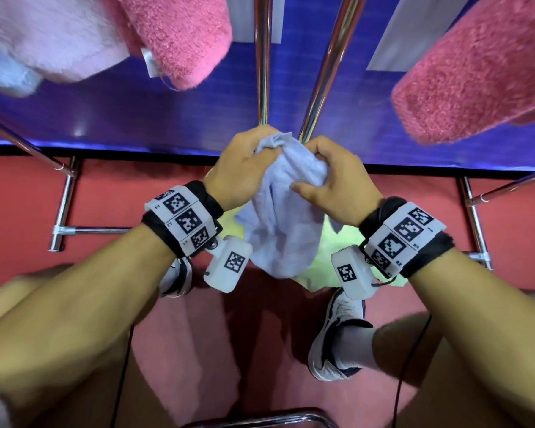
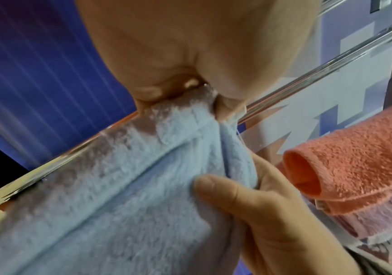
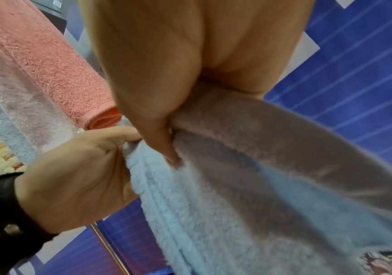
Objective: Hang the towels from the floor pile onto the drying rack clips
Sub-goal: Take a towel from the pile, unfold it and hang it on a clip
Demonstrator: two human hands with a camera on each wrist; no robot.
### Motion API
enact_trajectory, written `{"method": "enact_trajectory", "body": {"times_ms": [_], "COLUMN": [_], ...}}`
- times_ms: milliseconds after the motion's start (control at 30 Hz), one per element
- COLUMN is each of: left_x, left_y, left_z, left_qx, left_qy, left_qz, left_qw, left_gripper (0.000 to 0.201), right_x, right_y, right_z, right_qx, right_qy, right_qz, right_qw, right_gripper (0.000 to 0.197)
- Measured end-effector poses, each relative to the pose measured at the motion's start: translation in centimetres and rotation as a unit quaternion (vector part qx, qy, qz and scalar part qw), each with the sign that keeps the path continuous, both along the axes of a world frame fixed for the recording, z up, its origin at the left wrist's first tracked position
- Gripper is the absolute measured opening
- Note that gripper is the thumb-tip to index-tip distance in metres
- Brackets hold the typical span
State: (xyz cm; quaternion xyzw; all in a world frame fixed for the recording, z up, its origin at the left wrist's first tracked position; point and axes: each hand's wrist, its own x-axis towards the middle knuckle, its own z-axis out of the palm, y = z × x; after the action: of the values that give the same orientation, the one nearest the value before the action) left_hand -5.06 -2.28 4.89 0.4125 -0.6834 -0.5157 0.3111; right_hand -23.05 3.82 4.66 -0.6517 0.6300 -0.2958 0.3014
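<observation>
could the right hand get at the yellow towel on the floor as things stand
Probably not right away. The right hand is gripping the light blue towel together with the left hand, and that towel hangs over the yellow towel below.

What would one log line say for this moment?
left hand: grips light blue towel | right hand: grips same towel | towel: bunched, off floor, unclipped | pink towels: hung

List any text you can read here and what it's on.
"R3": right wristband, beside a square code marker.
"R2": same wristband, next marker down.
Left wristband: small marks, too blurred to read.
White tag on the pink towel: unreadable.
Blue towel: printed patch at its lower corner, blurred.
</observation>
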Motion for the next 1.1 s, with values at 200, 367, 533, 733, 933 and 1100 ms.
{"method": "enact_trajectory", "body": {"times_ms": [200,367,533,733,933,1100], "left_x": [0.2,1.0,2.6,4.9,5.3,3.8], "left_y": [-0.7,-1.2,-2.2,-3.5,-3.4,-2.3], "left_z": [-0.1,-0.6,-1.6,-2.8,-2.8,-2.3], "left_qx": [0.022,0.005,-0.028,-0.047,-0.031,0.061], "left_qy": [-0.013,-0.027,-0.047,-0.089,-0.05,0.009], "left_qz": [0.112,0.128,0.198,0.218,0.22,0.199], "left_qw": [0.993,0.991,0.979,0.971,0.974,0.978], "left_gripper": [0.029,0.016,0.018,0.007,0.008,0.019], "right_x": [-0.7,-1.2,-2.7,-4.4,-5.4,-4.0], "right_y": [0.0,0.2,0.4,0.6,0.6,0.3], "right_z": [-0.9,-1.7,-2.4,-2.8,-3.0,-2.1], "right_qx": [0.045,0.092,0.124,0.132,0.178,0.169], "right_qy": [0.066,0.146,0.176,0.165,0.206,0.116], "right_qz": [0.018,0.047,0.038,-0.031,-0.08,-0.069], "right_qw": [0.997,0.984,0.976,0.977,0.959,0.976], "right_gripper": [0.025,0.031,0.021,0.01,0.029,0.034]}}
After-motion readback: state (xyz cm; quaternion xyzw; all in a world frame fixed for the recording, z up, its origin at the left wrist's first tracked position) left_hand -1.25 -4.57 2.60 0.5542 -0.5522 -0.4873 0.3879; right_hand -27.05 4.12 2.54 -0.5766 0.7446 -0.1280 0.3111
